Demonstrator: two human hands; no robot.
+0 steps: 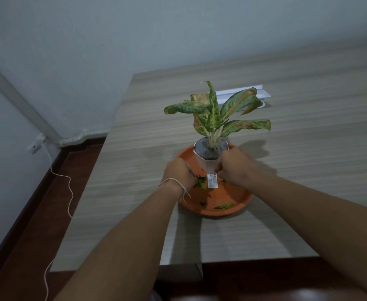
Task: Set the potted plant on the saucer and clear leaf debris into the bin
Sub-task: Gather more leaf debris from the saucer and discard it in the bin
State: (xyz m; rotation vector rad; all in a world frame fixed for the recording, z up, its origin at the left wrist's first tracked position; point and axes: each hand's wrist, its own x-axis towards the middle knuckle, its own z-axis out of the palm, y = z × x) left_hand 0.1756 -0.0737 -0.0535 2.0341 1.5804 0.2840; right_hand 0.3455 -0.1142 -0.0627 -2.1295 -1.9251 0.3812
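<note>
A person's two bare forearms reach forward over a pale wood-grain table toward a small potted plant with green speckled leaves, some browned at the tips. The plant grows in a white pot that stands in the far part of a round orange saucer. A white label hangs down the front of the pot. The right hand is curled closed against the pot's right side, fingers bent inward near the label; whether it actually grips the pot cannot be told. The left hand, with a thin white string around its wrist, is closed in a loose fist just left of the pot, over the saucer, with torn green leaf debris showing at its fingertips. More leaf scraps lie on the near part of the saucer floor. Beyond the plant a white rail lies on the table. To the left, a white cable trails over the dark reddish floor below a grey wall
</note>
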